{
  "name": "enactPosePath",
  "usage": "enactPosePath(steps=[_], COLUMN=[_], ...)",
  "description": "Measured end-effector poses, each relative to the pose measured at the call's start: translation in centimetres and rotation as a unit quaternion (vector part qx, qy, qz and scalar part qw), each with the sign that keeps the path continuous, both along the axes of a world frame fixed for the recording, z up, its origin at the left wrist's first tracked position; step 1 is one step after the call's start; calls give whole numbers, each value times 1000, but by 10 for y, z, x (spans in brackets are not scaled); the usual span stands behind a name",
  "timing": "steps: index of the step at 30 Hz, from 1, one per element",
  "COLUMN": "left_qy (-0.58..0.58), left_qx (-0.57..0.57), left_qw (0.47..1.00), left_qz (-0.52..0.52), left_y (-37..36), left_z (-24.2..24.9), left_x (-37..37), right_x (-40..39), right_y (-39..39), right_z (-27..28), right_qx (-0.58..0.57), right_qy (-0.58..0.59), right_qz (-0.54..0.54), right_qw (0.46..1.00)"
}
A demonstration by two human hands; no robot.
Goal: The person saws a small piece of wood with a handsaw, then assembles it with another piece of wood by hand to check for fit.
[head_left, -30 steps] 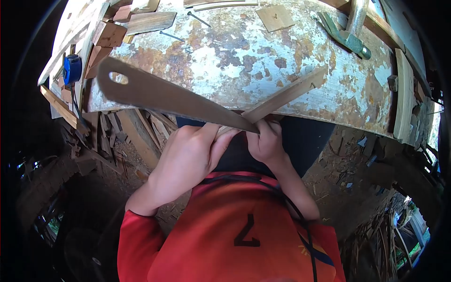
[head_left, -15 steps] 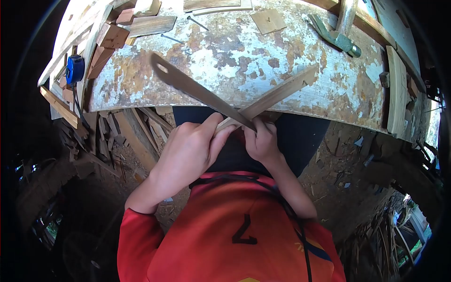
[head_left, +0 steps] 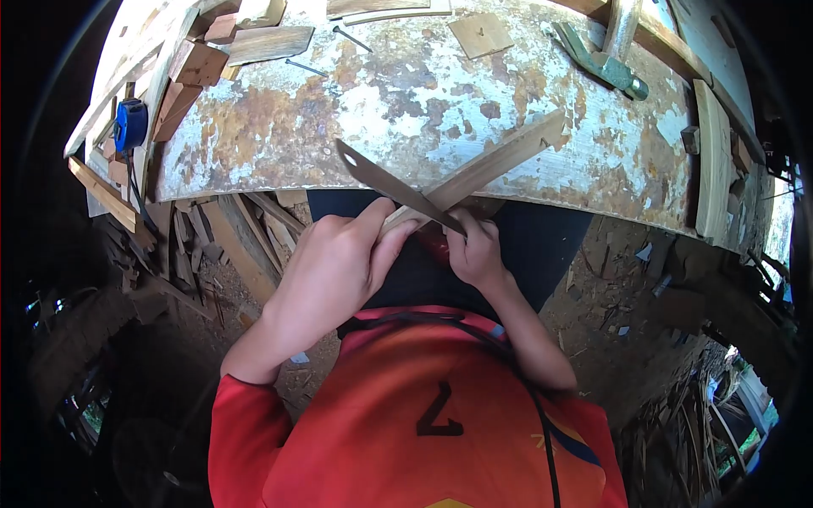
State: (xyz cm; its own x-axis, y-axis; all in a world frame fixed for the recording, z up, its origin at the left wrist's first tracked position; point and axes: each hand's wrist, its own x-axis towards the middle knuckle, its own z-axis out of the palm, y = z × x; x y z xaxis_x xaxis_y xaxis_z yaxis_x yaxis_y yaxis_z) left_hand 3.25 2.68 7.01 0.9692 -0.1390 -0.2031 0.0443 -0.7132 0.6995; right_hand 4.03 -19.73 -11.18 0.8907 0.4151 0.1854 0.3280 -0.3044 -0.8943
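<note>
My left hand (head_left: 330, 271) grips the near end of a long thin wooden strip (head_left: 500, 159), which lies slanted across the front edge of the rusty, paint-flaked workbench (head_left: 406, 102). My right hand (head_left: 476, 250) is closed around the reddish handle of a hand saw. The saw's blade (head_left: 385, 182) crosses over the strip just in front of my fingers and points up-left over the bench. Both hands sit close together at the bench edge, above my dark trousers and red shirt.
A green-headed hammer (head_left: 605, 59) lies at the bench's back right. Near it are a square wood piece (head_left: 481, 34), nails (head_left: 356, 37) and offcuts (head_left: 267, 42). A blue tape measure (head_left: 131, 123) hangs at the left edge and a plank (head_left: 711, 161) lies at the right. Wood scraps litter the ground.
The saw blade has drawn back toward me, so much less of it now reaches over the bench. Both hands keep their grip and the strip has barely shifted.
</note>
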Motion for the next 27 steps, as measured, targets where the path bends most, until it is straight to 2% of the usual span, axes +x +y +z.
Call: enactPosePath(steps=[1, 4, 5, 8, 9, 14, 17, 20, 21, 24, 25, 27], left_qy=[15, 24, 11, 0, 15, -2, 2, 0, 8, 11, 22, 27], left_qx=[1, 1, -3, -3, -7, 4, -4, 1, 2, -7, -17, -16], left_qw=[1000, 1000, 1000, 1000, 1000, 1000, 1000, 1000, 1000, 1000, 1000, 999], left_qz=[-1, -1, -4, 11, 14, 4, 1, -1, -4, 7, 10, 13], left_y=[-2, -3, -1, -2, -5, 3, -2, -1, 2, 3, 0, -1], left_z=[1, 5, 1, 1, 1, -1, -4, -1, -1, -1, -1, 1], left_x=[-2, 0, -2, 3, -1, 0, -6, -3, -3, 0, -4, -5], right_x=[4, 7, 3, 0, 2, 5, 3, 3, -5, -4, 1, 4], right_y=[13, 15, 6, 9, 18, 2, 15, 13, 2, 9, 20, 15], right_z=[27, 27, 10, 19, 43, 10, 43, 33, 7, 22, 49, 35], right_qx=[-8, -11, 4, 25, 13, 7, 3, 12, 2, 12, 0, -6], right_qy=[0, 0, 7, 10, 14, -13, 19, -2, 0, 1, 24, 20], right_qz=[-11, 6, 11, 8, -3, 18, 13, 8, 5, 4, -4, 14], right_qw=[1000, 1000, 1000, 1000, 1000, 1000, 1000, 1000, 1000, 1000, 1000, 1000])
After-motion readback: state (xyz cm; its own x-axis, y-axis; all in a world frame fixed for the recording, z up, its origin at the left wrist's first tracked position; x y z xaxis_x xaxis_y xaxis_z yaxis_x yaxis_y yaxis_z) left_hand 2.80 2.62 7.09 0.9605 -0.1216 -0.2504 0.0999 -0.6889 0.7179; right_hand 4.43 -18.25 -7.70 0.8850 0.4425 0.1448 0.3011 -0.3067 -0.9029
